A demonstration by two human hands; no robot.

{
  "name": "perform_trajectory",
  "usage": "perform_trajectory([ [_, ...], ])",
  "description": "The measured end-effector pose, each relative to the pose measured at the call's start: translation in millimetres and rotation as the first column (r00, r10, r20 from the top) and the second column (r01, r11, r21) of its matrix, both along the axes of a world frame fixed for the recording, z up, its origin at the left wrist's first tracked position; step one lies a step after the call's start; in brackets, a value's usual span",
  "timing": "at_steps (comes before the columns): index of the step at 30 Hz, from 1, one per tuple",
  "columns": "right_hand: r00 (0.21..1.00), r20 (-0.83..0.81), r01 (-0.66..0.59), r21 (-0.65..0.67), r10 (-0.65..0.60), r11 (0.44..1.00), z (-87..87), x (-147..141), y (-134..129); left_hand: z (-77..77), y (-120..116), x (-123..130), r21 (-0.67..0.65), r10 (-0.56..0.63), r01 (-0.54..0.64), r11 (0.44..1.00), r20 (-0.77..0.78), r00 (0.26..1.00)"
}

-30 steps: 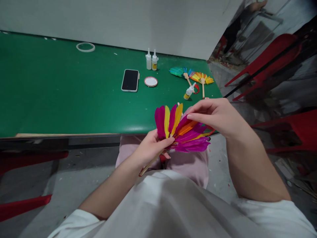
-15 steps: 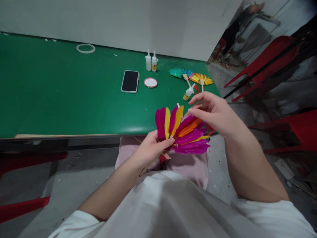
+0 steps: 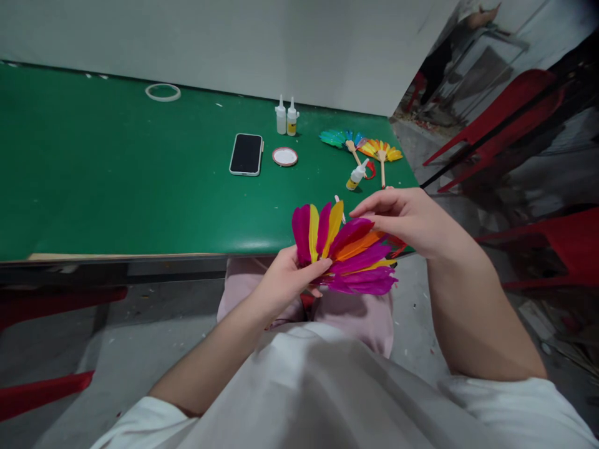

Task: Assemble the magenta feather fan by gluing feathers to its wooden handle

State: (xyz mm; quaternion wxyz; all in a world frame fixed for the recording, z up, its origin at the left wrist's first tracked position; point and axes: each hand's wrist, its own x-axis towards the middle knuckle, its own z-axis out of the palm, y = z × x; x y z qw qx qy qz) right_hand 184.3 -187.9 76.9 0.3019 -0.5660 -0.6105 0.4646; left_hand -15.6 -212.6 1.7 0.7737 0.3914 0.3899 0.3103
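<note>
A feather fan [image 3: 360, 259] of magenta, yellow and orange feathers is spread over my lap at the table's front edge. My left hand [image 3: 292, 277] is closed on its base, with the thumb lying across the feather roots. At the fan's upper right, my right hand [image 3: 397, 218] is curved over the tip of a magenta feather, fingers apart and touching or almost touching it. Just beyond the hands, a small glue bottle [image 3: 354, 179] with a yellow label leans to one side on the green table [image 3: 140, 187].
Two feather fans with wooden handles, one blue-green [image 3: 337, 138] and one yellow-orange [image 3: 382, 149], lie at the right. Two upright glue bottles [image 3: 286, 121], a phone [image 3: 246, 154], a round white-topped disc [image 3: 285, 156] and a white ring [image 3: 163, 93] are farther back. Red chairs [image 3: 505, 118] stand right.
My right hand has come down slightly, its fingers now at the magenta feather's tip. The upper right feathers have shifted a little. My left hand keeps its hold on the fan.
</note>
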Motion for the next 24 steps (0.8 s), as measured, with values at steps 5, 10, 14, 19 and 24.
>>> perform_trajectory([
  [5, 1.0, -0.014, 0.022, 0.018, -0.021, 1.0, -0.4, -4.0, 1.3, 0.6, -0.2, 0.7, 0.021, 0.005, -0.005, 1.0, -0.03, 1.0],
  [10, 0.998, -0.052, 0.037, 0.025, -0.036, 0.999, -1.3, -7.8, 3.7, 1.5, -0.5, 1.1, 0.031, -0.004, 0.006, 0.999, -0.073, 0.997],
  [14, 0.998, -0.052, 0.039, 0.034, -0.037, 0.999, -0.6, -10.6, 3.5, 0.6, -1.0, 1.7, 0.038, -0.016, 0.019, 0.999, -0.072, 0.997],
  [19, 0.999, -0.033, 0.044, 0.053, -0.042, 0.998, 1.1, -14.4, 3.2, -2.5, -0.4, 0.8, 0.042, -0.009, 0.012, 0.999, -0.078, 0.997],
  [24, 0.997, -0.01, 0.071, 0.068, -0.07, 0.995, -1.9, -13.3, 2.8, -4.7, 1.4, -0.1, 0.038, -0.007, 0.009, 0.999, -0.054, 0.999],
])
